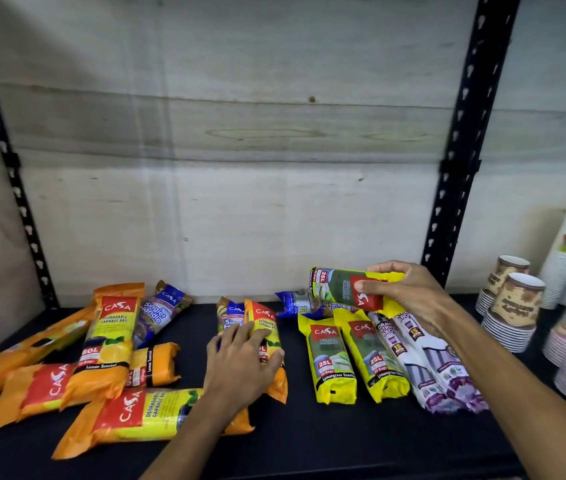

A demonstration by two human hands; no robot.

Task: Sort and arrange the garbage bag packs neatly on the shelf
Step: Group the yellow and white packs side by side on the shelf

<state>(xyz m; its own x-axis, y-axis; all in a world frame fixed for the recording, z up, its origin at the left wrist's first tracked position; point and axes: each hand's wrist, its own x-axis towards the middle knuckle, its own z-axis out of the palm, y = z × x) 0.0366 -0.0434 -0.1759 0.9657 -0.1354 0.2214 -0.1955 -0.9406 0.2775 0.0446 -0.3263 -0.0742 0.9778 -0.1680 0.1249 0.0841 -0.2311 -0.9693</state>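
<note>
Garbage bag packs lie on a dark shelf point(292, 445). My right hand point(409, 292) holds a yellow 25L pack point(335, 287) sideways in the air, above two more yellow packs point(332, 358) and white-purple drawstring packs point(427, 362) lying side by side. My left hand point(240, 362) rests flat on an orange pack point(267, 327) in the middle, with a blue single-handle pack point(229, 315) right beside it. Several orange packs point(108, 344) lie jumbled at the left, and a blue pack point(164, 310) leans among them. Another blue pack point(295, 303) lies at the back.
Stacks of paper cups point(513, 306) stand at the right end of the shelf, close to the drawstring packs. Black slotted uprights point(461, 150) frame the bay, one on each side. A pale board forms the back wall.
</note>
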